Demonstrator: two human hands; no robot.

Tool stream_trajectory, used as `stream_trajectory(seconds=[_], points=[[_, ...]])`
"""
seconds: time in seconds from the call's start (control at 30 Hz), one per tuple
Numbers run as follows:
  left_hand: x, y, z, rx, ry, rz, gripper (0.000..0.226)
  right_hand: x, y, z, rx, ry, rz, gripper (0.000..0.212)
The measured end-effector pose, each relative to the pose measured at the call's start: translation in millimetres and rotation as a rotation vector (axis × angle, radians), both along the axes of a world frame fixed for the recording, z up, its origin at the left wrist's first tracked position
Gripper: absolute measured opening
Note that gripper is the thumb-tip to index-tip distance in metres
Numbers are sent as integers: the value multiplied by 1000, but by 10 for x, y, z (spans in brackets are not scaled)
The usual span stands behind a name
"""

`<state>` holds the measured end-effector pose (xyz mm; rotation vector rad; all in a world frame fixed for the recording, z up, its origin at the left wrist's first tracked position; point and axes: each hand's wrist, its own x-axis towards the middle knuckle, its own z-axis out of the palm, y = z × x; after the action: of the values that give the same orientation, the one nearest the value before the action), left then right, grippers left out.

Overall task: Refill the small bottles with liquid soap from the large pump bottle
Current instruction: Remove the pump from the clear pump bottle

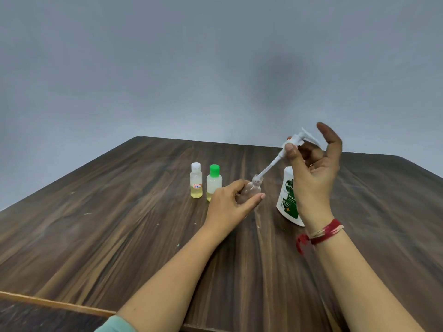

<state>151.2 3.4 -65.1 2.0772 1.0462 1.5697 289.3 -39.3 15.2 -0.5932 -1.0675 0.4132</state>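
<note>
My left hand (pixel 230 202) grips a small clear bottle (pixel 251 189) with no cap, tilted on the wooden table (pixel 119 224). My right hand (pixel 311 173) holds the white pump head (pixel 297 140), lifted out of the large white and green soap bottle (pixel 286 200). The pump's dip tube slants down and its tip is in the clear bottle's open neck. The large bottle stands behind my right wrist, partly hidden. Two small capped bottles stand to the left: one with a white cap (pixel 196 180) and one with a green cap (pixel 214 182), both holding some yellow liquid.
A grey wall rises behind the table's far edge. A lighter wooden strip (pixel 48 304) runs along the table's near left edge. A red thread band sits on my right wrist.
</note>
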Motion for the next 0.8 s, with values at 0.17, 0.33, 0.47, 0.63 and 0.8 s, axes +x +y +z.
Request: stream_trajectory(seconds=[0.17,0.33,0.47,0.63,0.8], points=[[-7,-4,26,52,-16,28,41,48,12,7,-9,113,-36,49],[-22,-6,35,53,-33,42,46,72,12,14,-29,140,-28,47],[-22,-7,40,56,-26,45,47,62,4,12,-40,114,-15,47],[-29,-5,48,65,-30,49,43,51,0,10,-52,93,-34,49],[-51,-8,70,57,-57,63,36,86,23,-19,-62,124,5,46]])
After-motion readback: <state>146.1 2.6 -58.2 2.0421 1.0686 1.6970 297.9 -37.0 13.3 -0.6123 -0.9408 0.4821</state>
